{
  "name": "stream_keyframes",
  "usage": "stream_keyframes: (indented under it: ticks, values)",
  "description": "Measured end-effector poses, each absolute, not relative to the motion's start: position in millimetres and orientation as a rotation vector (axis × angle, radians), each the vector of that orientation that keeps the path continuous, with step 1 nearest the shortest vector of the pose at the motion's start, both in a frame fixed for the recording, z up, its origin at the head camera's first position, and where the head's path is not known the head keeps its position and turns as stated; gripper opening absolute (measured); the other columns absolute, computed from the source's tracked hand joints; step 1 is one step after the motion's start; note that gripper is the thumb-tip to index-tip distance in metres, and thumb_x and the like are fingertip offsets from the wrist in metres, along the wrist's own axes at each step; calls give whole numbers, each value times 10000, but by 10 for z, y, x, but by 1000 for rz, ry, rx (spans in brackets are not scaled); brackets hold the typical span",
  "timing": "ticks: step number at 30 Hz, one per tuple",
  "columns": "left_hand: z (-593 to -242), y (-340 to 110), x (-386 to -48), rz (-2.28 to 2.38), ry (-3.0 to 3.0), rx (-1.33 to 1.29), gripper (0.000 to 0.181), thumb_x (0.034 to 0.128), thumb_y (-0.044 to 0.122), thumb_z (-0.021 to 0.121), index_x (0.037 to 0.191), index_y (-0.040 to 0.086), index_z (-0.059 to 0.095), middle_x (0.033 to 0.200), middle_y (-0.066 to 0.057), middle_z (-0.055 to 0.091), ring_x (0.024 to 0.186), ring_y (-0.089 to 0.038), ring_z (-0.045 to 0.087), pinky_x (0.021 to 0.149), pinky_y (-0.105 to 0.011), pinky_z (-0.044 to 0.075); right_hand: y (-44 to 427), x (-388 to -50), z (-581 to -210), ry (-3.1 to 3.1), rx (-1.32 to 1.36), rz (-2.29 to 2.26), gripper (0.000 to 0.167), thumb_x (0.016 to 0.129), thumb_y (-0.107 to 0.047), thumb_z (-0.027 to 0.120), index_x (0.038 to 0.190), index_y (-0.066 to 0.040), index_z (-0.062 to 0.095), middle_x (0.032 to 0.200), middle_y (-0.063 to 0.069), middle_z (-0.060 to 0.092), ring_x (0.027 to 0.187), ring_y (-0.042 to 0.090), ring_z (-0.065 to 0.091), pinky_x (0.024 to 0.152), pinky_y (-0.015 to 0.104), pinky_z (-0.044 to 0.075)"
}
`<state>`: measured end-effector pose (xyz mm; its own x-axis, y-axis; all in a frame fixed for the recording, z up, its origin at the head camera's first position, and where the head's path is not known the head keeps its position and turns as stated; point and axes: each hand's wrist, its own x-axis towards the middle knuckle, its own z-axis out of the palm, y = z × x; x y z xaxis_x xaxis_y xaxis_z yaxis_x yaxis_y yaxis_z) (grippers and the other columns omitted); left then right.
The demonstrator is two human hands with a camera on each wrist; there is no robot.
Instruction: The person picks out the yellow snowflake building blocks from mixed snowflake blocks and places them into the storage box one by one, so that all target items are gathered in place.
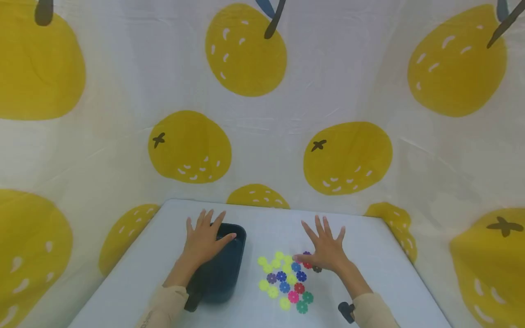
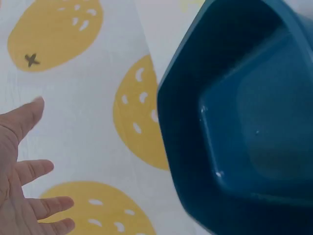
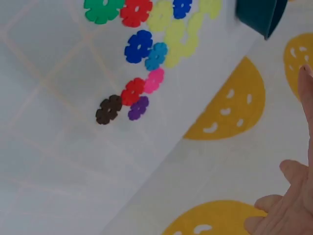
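Observation:
My left hand [image 1: 204,243] hovers over the left side of a dark teal plastic tub [image 1: 224,275], fingers spread and holding nothing. In the left wrist view the tub's inside [image 2: 274,122] is bare where it shows. Farther right, my right hand [image 1: 328,253] is raised above the table with its fingers spread. It is nearest the flower-shaped plastic discs, partly hiding a red disc [image 1: 307,265] and a brown disc [image 1: 317,269]. Yellow discs [image 1: 272,292], blue discs [image 1: 301,276], green discs [image 1: 302,307] and a pink disc [image 1: 293,297] lie loosely grouped between the tub and this hand.
Everything stands on a white table [image 1: 348,228]. Behind and beside it hangs a white cloth [image 1: 266,150] printed with yellow fruit. Dark straps circle both wrists, the right wrist strap [image 1: 347,312] showing near the beige sleeve [image 1: 373,310].

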<state>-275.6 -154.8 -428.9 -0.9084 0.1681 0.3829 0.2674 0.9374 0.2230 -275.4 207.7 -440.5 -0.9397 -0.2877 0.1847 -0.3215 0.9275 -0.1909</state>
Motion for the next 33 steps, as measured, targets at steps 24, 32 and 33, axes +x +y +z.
stream_keyframes:
  ticks: [24, 32, 33]
  values:
    - [-5293, -2044, -2019, -1372, -2780, 347, 835, 926, 516, 625, 1516, 14, 312, 1535, -418, 160, 1379, -637, 196, 1057, -785, 244, 1877, -3073, -4954, -3048, 290, 720, 552, 825, -336, 794, 1290, -85, 633, 1036, 94, 635, 911, 225, 637, 841, 468, 579]
    - [-5533, -1980, -1940, -1514, -2634, 430, 828, 934, 424, 641, 1516, -32, 269, 1535, -409, 168, 1394, -605, 175, 1085, -773, 200, 1737, -3190, -5028, -3105, 266, 853, 438, 852, -286, 775, 1235, -106, 661, 1101, 115, 668, 1041, 317, 652, 899, 516, 563]
    - [-5547, -1975, -1941, -1528, -2625, 432, 824, 936, 421, 640, 1519, -26, 268, 1539, -399, 172, 1397, -599, 177, 1089, -769, 198, 1719, -3200, -5028, -3107, 267, 869, 427, 855, -273, 771, 1233, -105, 663, 1106, 116, 669, 1044, 320, 651, 904, 522, 560]
